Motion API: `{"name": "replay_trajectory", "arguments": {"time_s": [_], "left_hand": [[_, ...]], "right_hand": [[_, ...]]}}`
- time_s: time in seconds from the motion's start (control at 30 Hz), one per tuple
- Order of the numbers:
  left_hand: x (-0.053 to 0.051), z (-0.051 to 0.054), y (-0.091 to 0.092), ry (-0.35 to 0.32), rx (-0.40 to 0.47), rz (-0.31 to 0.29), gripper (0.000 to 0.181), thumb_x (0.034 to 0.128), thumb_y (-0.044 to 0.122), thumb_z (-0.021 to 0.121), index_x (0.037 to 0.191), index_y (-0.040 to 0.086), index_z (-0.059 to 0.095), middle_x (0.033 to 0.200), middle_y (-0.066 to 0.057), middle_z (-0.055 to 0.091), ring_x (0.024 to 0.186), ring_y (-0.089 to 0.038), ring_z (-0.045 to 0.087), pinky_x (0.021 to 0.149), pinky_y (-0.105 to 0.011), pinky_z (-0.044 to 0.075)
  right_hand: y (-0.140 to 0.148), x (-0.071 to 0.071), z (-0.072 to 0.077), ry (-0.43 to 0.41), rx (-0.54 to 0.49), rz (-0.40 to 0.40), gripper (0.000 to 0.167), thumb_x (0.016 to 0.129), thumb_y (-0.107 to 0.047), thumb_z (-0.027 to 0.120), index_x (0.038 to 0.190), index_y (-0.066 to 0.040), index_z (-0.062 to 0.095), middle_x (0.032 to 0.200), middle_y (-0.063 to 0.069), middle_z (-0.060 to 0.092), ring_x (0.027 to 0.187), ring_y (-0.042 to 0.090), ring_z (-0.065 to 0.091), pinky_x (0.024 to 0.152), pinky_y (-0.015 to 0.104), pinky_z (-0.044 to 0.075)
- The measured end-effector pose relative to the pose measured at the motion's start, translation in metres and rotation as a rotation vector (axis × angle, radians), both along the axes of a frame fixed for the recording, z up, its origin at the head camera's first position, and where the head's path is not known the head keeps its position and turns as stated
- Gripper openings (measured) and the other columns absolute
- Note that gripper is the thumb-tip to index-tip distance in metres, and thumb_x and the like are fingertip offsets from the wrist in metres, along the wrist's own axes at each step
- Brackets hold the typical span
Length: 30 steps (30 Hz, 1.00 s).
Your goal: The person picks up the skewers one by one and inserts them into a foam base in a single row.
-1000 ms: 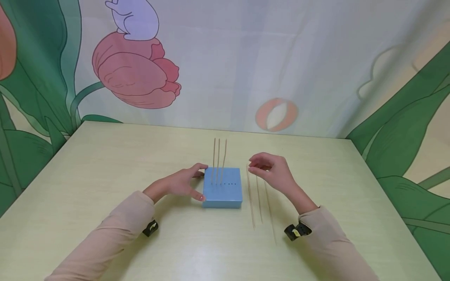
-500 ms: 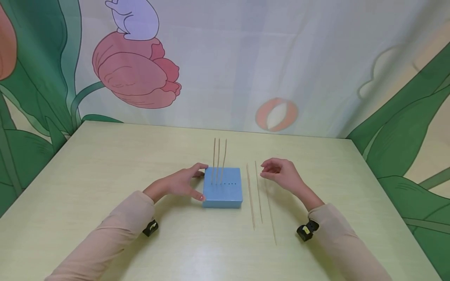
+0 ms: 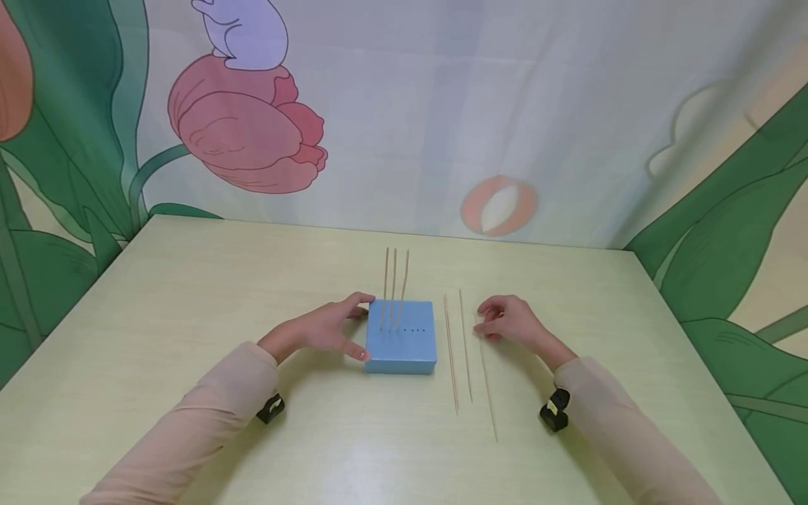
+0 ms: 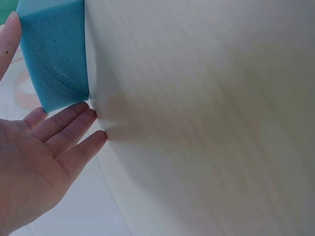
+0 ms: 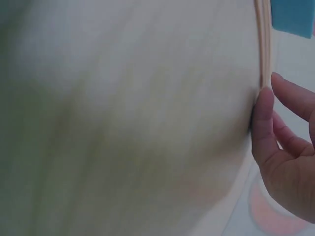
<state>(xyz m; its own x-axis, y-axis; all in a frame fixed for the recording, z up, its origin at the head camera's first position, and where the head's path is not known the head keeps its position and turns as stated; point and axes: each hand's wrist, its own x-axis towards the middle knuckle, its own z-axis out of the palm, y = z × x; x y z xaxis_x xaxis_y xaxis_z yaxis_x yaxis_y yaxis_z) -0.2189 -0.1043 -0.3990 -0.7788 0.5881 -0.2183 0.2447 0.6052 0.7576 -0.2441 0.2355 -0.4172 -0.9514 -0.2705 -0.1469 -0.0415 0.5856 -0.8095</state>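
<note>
Stick [image 3: 488, 386] lies flat on the table [image 3: 265, 273], right of centre and low in the frame, the outermost of those lying there. We see its long axis run up and down the frame, its lower end slanting a little right. Its top end lies at the fingertips of our right hand [image 3: 513, 322], much the nearer hand. Thumb and forefinger stand narrowly apart there; a small gap shows between them, and we cannot tell whether either touches the wood.

Just left of it lies another stick [image 3: 466, 344], roughly parallel, then what looks like a close pair [image 3: 451, 351]. Left of these, in the middle of the frame, sits our block [image 3: 404, 349]. Three upright sticks [image 3: 393, 287] stand in the left part of its row, the rightmost tilting slightly; open holes [image 3: 413, 330] show to their right. Our left hand [image 3: 323, 328] holds the block by its left side, spread wide, thumb at the near corner and fingers at the far one, so the block lies between that hand and the loose sticks.

Behind the table, a printed curtain [image 3: 391, 126] fills the top of the frame.
</note>
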Motion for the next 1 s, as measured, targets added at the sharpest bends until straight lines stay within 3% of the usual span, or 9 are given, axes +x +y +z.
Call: {"name": "replay_trajectory", "arguments": {"time_s": [0.23, 0.5, 0.7, 1.0], "left_hand": [[0.001, 0.000, 0.001, -0.009, 0.000, 0.007, 0.095, 0.0697, 0.028, 0.079, 0.142, 0.010, 0.020, 0.141, -0.019, 0.034, 0.131, -0.032, 0.028, 0.105, -0.049, 0.020], [-0.001, -0.002, 0.001, -0.009, -0.003, 0.007, 0.096, 0.0695, 0.029, 0.080, 0.142, 0.010, 0.019, 0.141, -0.018, 0.034, 0.131, -0.031, 0.028, 0.106, -0.049, 0.019], [-0.001, -0.002, 0.000, -0.002, -0.002, 0.003, 0.096, 0.0698, 0.030, 0.079, 0.142, 0.009, 0.019, 0.141, -0.019, 0.034, 0.131, -0.032, 0.028, 0.105, -0.050, 0.019], [0.000, 0.000, 0.001, -0.002, 0.001, -0.009, 0.096, 0.0699, 0.030, 0.079, 0.141, 0.008, 0.019, 0.140, -0.020, 0.034, 0.131, -0.033, 0.029, 0.105, -0.051, 0.019]], "right_hand": [[0.003, -0.002, -0.005, -0.003, 0.018, 0.040, 0.042, 0.074, 0.000, 0.072, 0.112, 0.007, 0.056, 0.071, 0.007, 0.051, 0.055, 0.013, 0.053, 0.053, 0.025, 0.047], [0.000, -0.005, -0.002, -0.026, 0.068, 0.064, 0.035, 0.075, 0.001, 0.071, 0.106, 0.006, 0.056, 0.070, 0.006, 0.046, 0.053, 0.013, 0.051, 0.053, 0.024, 0.048], [-0.005, -0.010, 0.003, -0.030, 0.147, 0.136, 0.032, 0.077, 0.002, 0.068, 0.104, 0.007, 0.052, 0.069, 0.005, 0.044, 0.052, 0.012, 0.048, 0.053, 0.024, 0.043], [-0.002, -0.011, 0.004, -0.042, 0.163, 0.157, 0.031, 0.078, 0.002, 0.068, 0.103, 0.008, 0.051, 0.069, 0.005, 0.042, 0.052, 0.012, 0.047, 0.052, 0.024, 0.041]]}}
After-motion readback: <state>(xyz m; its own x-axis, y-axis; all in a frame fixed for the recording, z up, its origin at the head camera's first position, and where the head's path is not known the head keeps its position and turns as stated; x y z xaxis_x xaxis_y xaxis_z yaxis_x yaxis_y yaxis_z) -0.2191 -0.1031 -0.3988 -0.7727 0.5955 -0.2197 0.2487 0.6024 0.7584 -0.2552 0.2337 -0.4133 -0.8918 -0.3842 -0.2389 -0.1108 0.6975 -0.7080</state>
